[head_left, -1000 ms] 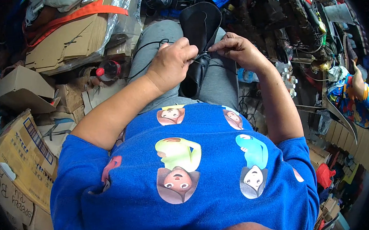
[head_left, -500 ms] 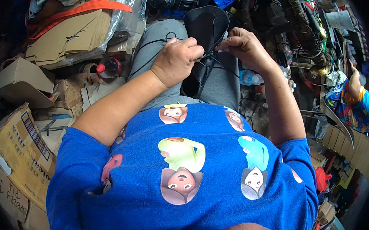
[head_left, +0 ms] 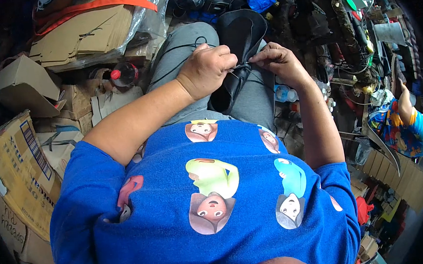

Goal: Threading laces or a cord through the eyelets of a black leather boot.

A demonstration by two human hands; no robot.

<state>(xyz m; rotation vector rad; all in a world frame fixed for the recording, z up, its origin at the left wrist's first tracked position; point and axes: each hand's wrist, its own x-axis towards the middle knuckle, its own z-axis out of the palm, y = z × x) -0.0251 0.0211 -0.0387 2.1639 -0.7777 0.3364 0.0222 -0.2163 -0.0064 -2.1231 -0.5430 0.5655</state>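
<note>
A black leather shoe or boot upper [head_left: 234, 37] lies lengthwise across my lap, between my grey-trousered thighs. Over its middle my left hand [head_left: 212, 65] is closed, with a thin pointed end sticking out below the fingers; whether this is a needle or a cord tip I cannot make out. Black cord [head_left: 171, 49] loops from behind that hand over my left thigh. My right hand [head_left: 280, 62] pinches at the right edge of the leather, beside a small knot-like bunch of cord; its fingertips seem to grip a strand.
Flattened cardboard [head_left: 92, 35] with an orange strap is stacked at the far left, near an open carton [head_left: 22, 86] and a red-capped bottle [head_left: 123, 75]. Clutter and a plastic bottle [head_left: 285, 93] lie right of my legs. Another person's colourful sleeve [head_left: 415, 130] shows at the right.
My right hand has drawn slightly toward the right and down, and the cord now bunches closer to the leather. My left hand has shifted a little right. The view has moved slightly.
</note>
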